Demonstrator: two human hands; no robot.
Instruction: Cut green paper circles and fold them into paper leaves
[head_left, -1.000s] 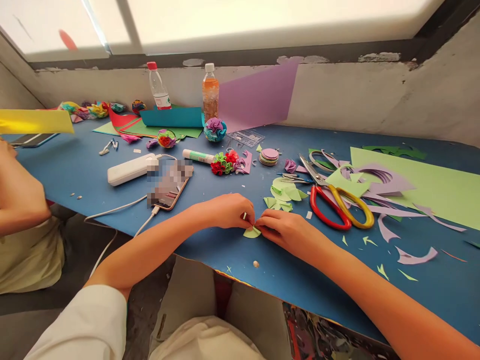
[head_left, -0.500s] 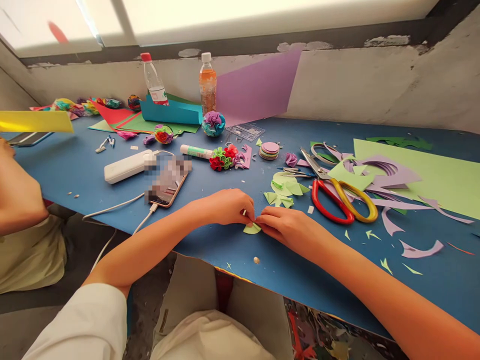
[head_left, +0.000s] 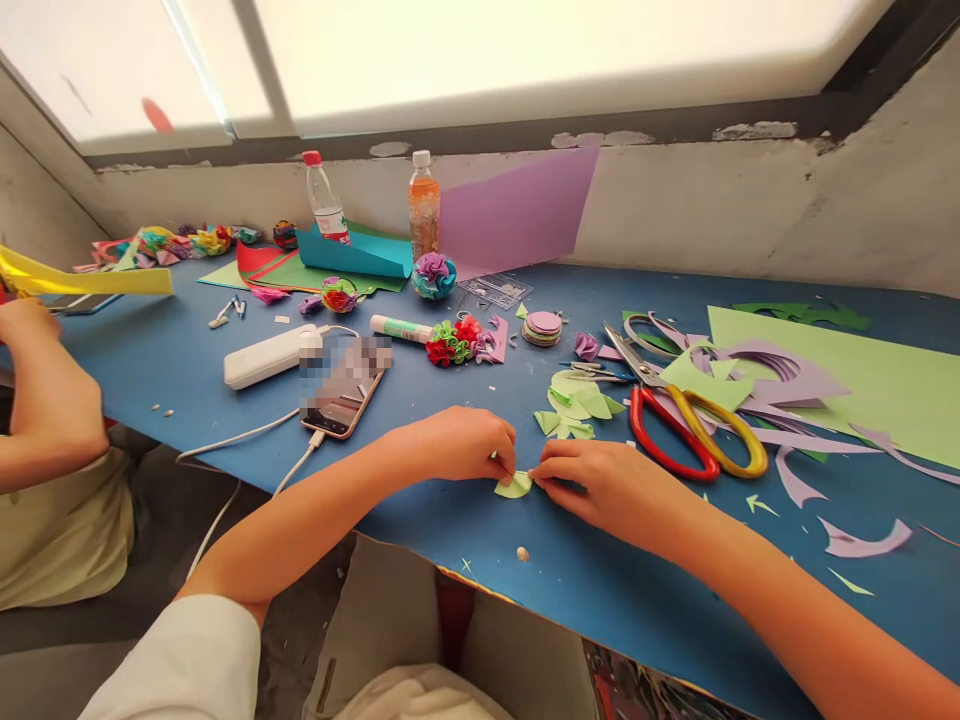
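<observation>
A small light-green paper piece (head_left: 514,487) with a rounded lower edge is between my hands near the table's front edge. My left hand (head_left: 471,445) is closed, its fingertips pinching the paper's left side. From the other side, my right hand (head_left: 589,474) pinches the paper's right corner between thumb and fingers. Just beyond my hands lie folded light-green paper pieces (head_left: 564,424) and light-green paper circles (head_left: 571,395). Scissors (head_left: 675,415) with one red and one yellow handle rest to the right of them.
A phone (head_left: 346,390) and a white power bank (head_left: 271,357) with cables lie left. Behind stand two bottles (head_left: 424,208), a paper flower ball (head_left: 433,276) and a glue stick (head_left: 401,328). Purple paper scraps (head_left: 862,540) spread right. Another person's arm (head_left: 52,390) is at far left.
The view has tilted up slightly, so the scene sits lower. My hands stay at the light-green paper, and my right fingers have drawn slightly away from my left, showing more of it.
</observation>
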